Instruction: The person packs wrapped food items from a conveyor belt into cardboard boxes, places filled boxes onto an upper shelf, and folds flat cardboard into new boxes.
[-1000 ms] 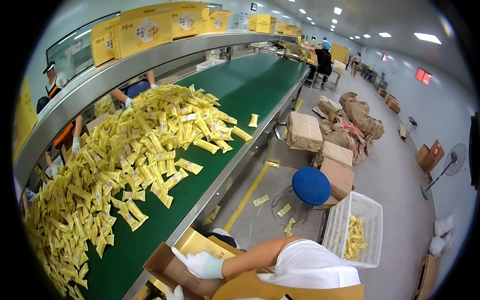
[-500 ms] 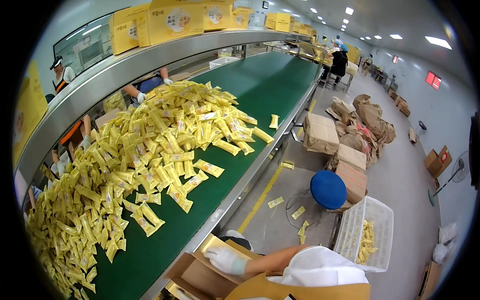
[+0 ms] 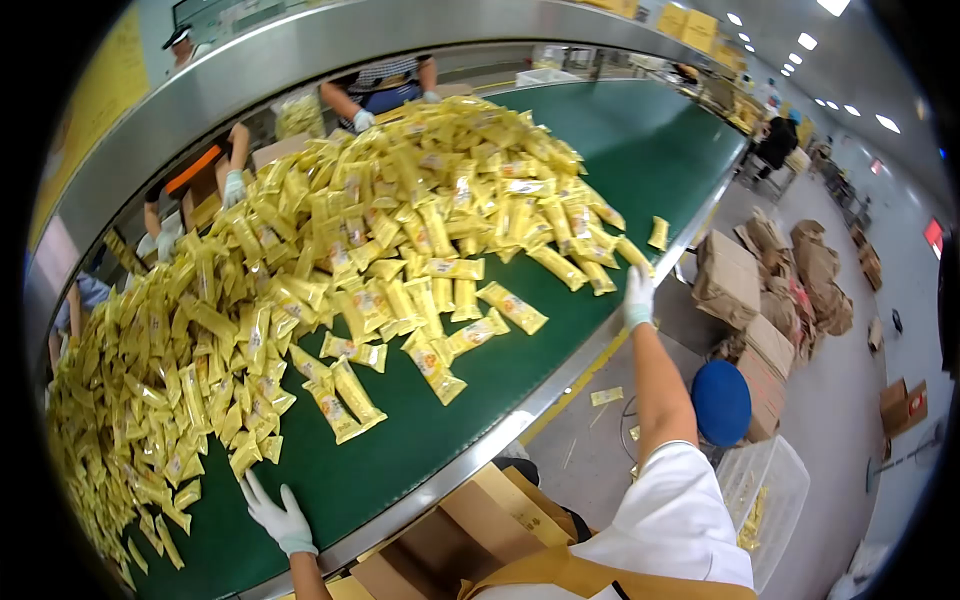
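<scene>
1. Two white-gloved hands work a green conveyor belt (image 3: 640, 130) heaped with yellow packets (image 3: 400, 210) — far too many, and too overlapped, to count. The heap spreads along the belt from the near left toward the middle.

2. The left hand (image 3: 282, 518) is over the belt's near side, its fingers spread and thumb held wide, with nothing visible in its grasp. Its fingertips reach the heap's lower edge, beside one packet; whether they touch it cannot be told.

3. The right hand (image 3: 638, 295) stretches to the belt's metal edge, fingers extended at the end of one packet (image 3: 634, 257). How far the fingers are closed, and whether they grip it, cannot be told.

4. One lone packet (image 3: 658, 233) lies just beyond that one, apart from the heap. Two more (image 3: 357, 392) lie side by side nearer the left hand.

5. One open brown carton (image 3: 425, 553) stands below the belt's edge, between the two arms.

6. Across the belt, two co-workers show two gloved hands each — four in all — at the heap's far side.

7. On the right are one blue stool (image 3: 721, 402) and one white crate (image 3: 790, 500) with yellow packets inside.
</scene>
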Tool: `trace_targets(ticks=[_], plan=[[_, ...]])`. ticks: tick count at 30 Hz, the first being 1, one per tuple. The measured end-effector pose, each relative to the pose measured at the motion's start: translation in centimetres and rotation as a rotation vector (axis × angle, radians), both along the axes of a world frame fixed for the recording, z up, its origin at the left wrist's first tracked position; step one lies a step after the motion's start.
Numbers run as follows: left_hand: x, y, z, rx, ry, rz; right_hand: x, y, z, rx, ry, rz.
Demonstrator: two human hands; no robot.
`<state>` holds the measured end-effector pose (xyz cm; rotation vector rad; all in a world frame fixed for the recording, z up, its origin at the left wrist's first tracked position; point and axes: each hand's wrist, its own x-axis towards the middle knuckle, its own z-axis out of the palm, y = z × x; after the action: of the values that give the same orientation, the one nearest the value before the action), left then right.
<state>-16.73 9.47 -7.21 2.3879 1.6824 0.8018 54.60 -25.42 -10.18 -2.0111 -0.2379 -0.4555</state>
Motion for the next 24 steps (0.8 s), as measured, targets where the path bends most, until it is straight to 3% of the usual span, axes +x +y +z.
trace_targets(ticks=[1, 7, 9, 11, 13, 20, 23, 24], plan=[[0.5, 0.2, -0.1, -0.004, -0.007, -0.042, 2.0, 0.0, -0.9, 0.069, 0.07, 0.129], [2.0, 2.3, -0.2, -0.017, -0.024, -0.108, 2.5, 7.4, 1.4, 0.07, 0.335, 0.345], [2.5, 3.0, 0.2, -0.077, 0.034, -0.17, 1.7, 11.8, 0.5, 0.027, 0.183, 0.636], [3.9, 3.0, 0.4, -0.12, -0.03, -0.116, -2.5, 18.9, -0.7, -0.119, 0.084, 0.778], [4.7, 3.2, 0.4, -0.12, -0.057, -0.102, -8.2, 23.5, 1.7, -0.404, -0.079, 0.786], [5.2, 3.0, 1.2, -0.089, -0.045, -0.134, -20.4, 33.4, 2.2, -0.244, -0.115, 1.145], [4.8, 3.1, 1.2, -0.103, -0.132, -0.158, -26.9, 36.0, 1.3, -0.319, -0.247, 1.185], [4.6, 3.1, 1.0, -0.083, -0.136, -0.166, -29.2, 36.4, 2.9, -0.503, -0.174, 1.295]])
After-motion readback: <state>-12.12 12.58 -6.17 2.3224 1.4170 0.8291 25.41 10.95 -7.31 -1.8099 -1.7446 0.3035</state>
